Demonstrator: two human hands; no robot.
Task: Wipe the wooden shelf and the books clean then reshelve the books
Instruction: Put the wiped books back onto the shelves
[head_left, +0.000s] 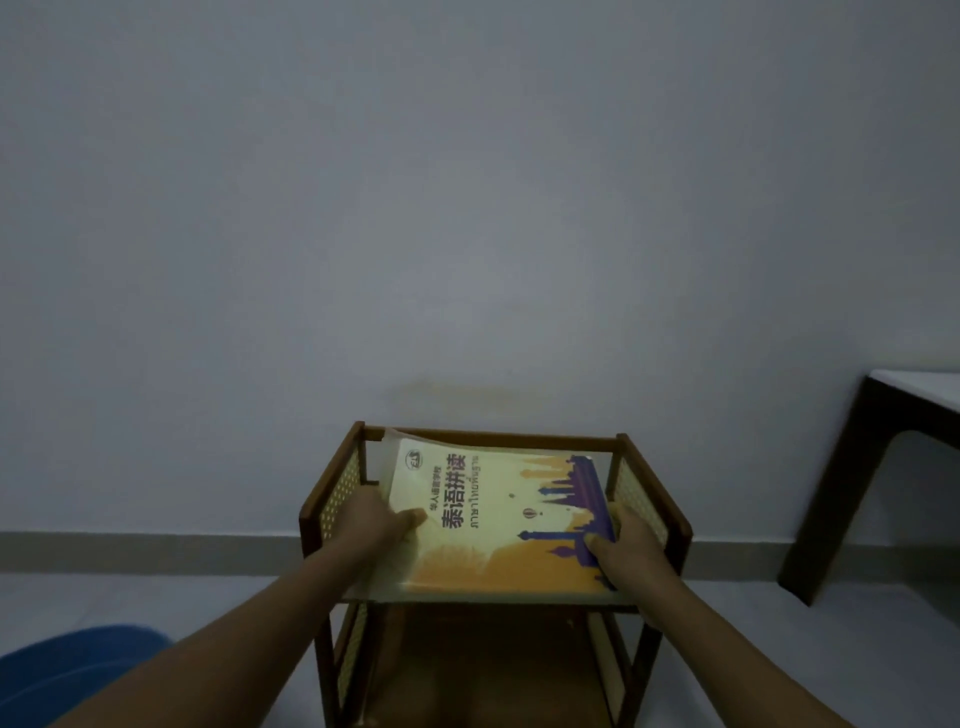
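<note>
Both hands grip yellow-and-purple softcover book (498, 525) atop small brown wooden shelf (652, 470): left hand (375, 525) its left edge, right hand (626, 545) its right edge

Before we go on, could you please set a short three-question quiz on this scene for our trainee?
1. True or false: the yellow book lies flat at the top level of the wooden shelf.
2. Which hand grips the edge of the book that bears the purple skyline? A) left hand B) right hand C) neither
3. Fill in: at the right edge of the view stands a dark ____ with a white top.

Key: 1 true; 2 B; 3 table.
</note>
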